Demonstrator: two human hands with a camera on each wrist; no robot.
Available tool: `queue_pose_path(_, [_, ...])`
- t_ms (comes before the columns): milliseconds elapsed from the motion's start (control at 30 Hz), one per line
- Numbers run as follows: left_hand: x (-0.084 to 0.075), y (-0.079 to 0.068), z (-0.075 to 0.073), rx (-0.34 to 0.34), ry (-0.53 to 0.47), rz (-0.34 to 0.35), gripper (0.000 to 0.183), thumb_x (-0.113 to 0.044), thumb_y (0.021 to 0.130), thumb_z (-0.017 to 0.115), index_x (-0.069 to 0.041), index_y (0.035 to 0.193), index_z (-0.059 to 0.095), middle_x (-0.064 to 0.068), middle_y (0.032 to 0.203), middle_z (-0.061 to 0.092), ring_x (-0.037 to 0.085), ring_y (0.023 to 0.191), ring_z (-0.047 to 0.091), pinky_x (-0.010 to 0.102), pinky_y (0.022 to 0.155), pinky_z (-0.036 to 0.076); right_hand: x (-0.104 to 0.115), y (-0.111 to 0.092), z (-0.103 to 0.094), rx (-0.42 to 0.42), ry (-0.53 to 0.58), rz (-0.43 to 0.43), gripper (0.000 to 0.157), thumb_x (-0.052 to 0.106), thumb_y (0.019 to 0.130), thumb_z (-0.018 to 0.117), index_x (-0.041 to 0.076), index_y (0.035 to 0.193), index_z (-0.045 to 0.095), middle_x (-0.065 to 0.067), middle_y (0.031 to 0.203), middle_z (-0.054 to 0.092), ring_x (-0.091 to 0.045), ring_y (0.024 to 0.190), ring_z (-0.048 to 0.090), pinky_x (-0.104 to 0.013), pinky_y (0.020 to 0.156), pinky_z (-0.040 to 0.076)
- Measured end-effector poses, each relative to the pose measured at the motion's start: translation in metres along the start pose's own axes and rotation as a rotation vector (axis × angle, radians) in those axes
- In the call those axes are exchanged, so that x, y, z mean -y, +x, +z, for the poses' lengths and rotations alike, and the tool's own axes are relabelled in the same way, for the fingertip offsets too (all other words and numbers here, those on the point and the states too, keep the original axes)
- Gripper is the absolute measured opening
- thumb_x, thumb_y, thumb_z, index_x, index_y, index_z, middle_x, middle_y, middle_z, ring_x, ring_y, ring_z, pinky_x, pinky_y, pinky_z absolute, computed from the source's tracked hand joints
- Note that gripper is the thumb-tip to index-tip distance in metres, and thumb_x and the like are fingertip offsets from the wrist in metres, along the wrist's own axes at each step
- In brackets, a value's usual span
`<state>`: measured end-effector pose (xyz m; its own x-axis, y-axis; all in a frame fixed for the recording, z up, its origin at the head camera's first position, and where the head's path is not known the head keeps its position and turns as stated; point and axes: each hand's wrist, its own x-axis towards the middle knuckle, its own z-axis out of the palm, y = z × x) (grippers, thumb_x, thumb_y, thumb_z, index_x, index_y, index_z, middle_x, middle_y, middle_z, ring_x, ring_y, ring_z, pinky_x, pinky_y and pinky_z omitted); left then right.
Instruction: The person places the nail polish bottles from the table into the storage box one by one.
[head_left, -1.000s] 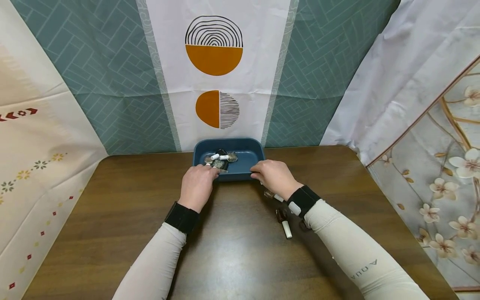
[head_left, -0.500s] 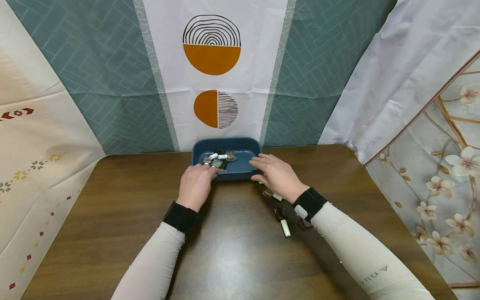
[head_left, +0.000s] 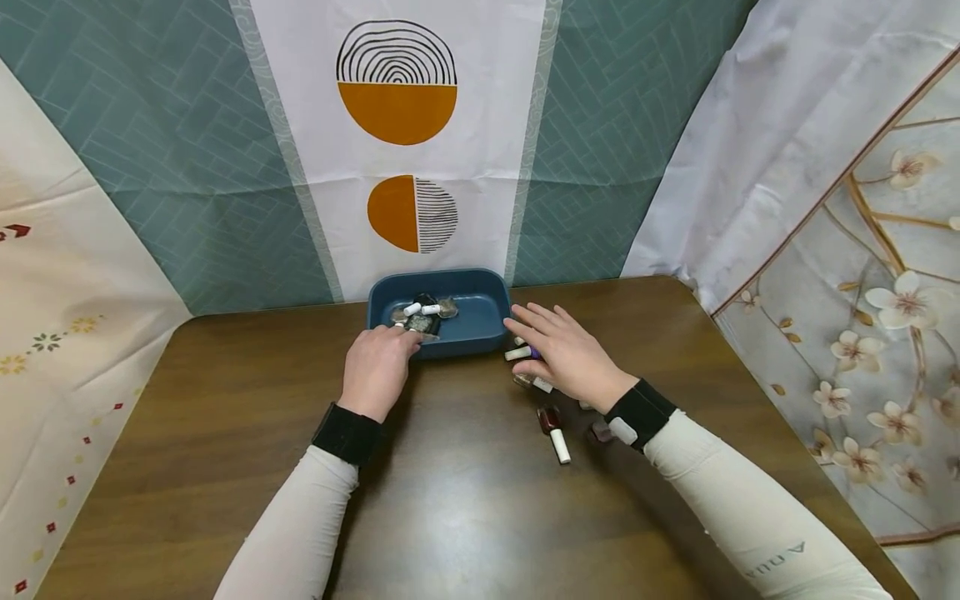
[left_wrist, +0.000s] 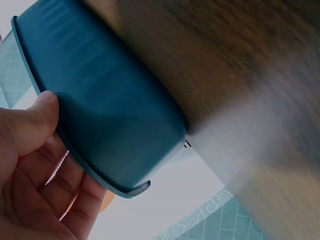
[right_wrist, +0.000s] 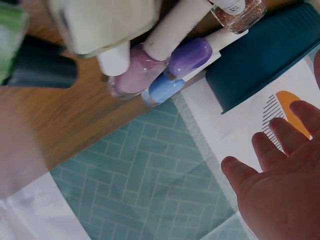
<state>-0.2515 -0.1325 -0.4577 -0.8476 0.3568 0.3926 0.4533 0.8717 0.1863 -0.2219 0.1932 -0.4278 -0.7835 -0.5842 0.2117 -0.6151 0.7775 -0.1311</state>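
Note:
At the back of the table sits a blue plastic bin [head_left: 480,312] with several nail polish bottles [head_left: 431,309] in its left part. My left hand [head_left: 377,367] holds its front left rim; in the left wrist view the thumb [left_wrist: 47,107] presses the outer wall while the fingers reach over the edge. My right hand [head_left: 566,350], fingers spread, is above loose bottles right of the bin and holds nothing. Beneath it the right wrist view shows purple [right_wrist: 190,56], light blue [right_wrist: 164,89], pink [right_wrist: 135,75] and glittery rose [right_wrist: 240,15] nail polishes.
A dark red nail polish [head_left: 553,433] with a white cap lies nearer on the wooden table [head_left: 247,417]. Close to the right wrist camera are a cream bottle [right_wrist: 105,22] and a green one with a black cap [right_wrist: 42,67]. Curtains [head_left: 577,208] hang behind the table.
My right hand has moved away from the bin's front right corner, to the right, and its fingers have spread. My left hand stays on the rim. The head view has shifted slightly.

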Motion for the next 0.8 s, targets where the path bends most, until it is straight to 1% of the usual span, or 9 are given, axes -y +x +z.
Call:
queue_pose_path(67, [-0.001,-0.001,0.0,0.014,-0.006,-0.011,0.018,-0.012,0.102,0.081,-0.007,0.118,0.085,0.012,0.104,0.082,0.033,0.092,0.072,0.049,0.089,0.059,-0.001,-0.006,-0.002,0.006,0.01,0.007,0.08,0.042,0.103,0.078,0.007,0.167,0.047,-0.016,0.175,0.04,-0.036,0.164,0.032,-0.058,0.133,0.019])
queue_pose_path(167, [-0.001,0.002,-0.002,0.022,-0.002,-0.016,0.017,-0.012,0.103,0.08,-0.007,0.118,0.085,0.013,0.104,0.082,0.033,0.092,0.072,0.049,0.088,0.059,-0.003,-0.012,-0.006,-0.007,0.02,0.017,0.081,0.04,0.101,0.081,0.007,0.167,0.048,-0.015,0.174,0.041,-0.036,0.163,0.033,-0.059,0.132,0.021])
queue_pose_path(333, [-0.002,0.001,-0.001,0.018,-0.008,-0.014,0.017,-0.011,0.103,0.08,-0.007,0.118,0.085,0.013,0.105,0.082,0.034,0.092,0.071,0.05,0.087,0.058,-0.008,-0.024,-0.007,-0.029,0.009,0.007,0.082,0.039,0.097,0.085,0.006,0.165,0.051,-0.016,0.172,0.044,-0.037,0.162,0.036,-0.06,0.13,0.025])
queue_pose_path(500, [-0.001,0.001,-0.001,0.015,-0.008,-0.017,0.017,-0.011,0.103,0.079,-0.007,0.118,0.085,0.013,0.105,0.082,0.034,0.09,0.07,0.049,0.086,0.058,-0.012,-0.037,-0.01,-0.044,-0.006,-0.01,0.084,0.037,0.095,0.087,0.006,0.164,0.052,-0.016,0.17,0.047,-0.037,0.16,0.039,-0.06,0.13,0.024])
queue_pose_path(633, [-0.002,0.001,-0.002,0.015,-0.007,-0.017,0.017,-0.012,0.103,0.08,-0.007,0.118,0.085,0.013,0.104,0.082,0.033,0.089,0.07,0.049,0.085,0.058,-0.016,-0.047,-0.011,-0.064,0.003,-0.012,0.084,0.033,0.091,0.09,0.005,0.162,0.055,-0.016,0.168,0.051,-0.037,0.157,0.044,-0.061,0.13,0.024])
queue_pose_path(800, [-0.002,0.001,0.001,0.012,-0.007,-0.014,0.017,-0.012,0.103,0.079,-0.007,0.118,0.085,0.013,0.104,0.082,0.033,0.089,0.07,0.049,0.084,0.058,-0.019,-0.063,-0.011,-0.079,0.003,0.004,0.086,0.03,0.087,0.093,0.004,0.161,0.056,-0.017,0.166,0.053,-0.037,0.153,0.05,-0.061,0.13,0.026])
